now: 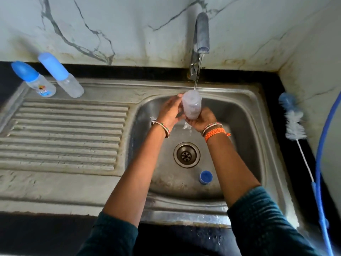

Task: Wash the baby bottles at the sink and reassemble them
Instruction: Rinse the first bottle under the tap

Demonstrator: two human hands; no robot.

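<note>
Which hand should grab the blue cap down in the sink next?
Probably the right hand. The blue cap lies in the sink under the right forearm, and the left hand can hold the bottle meanwhile.

— Any writing to read here?
— Only on the left bottle (35,80), the one with the blue cap standing at the back of the drainboard (64,133). It carries a printed label (43,90): a small coloured figure above a blue band with pale lettering.
— Can you make out the words?
— No, the letters are too small and blurred to tell.
— And the second bottle (62,75) beside it?
— Its clear body shows no print that can be read.
— The bottle under the tap?
— Nothing legible on it either.
</note>
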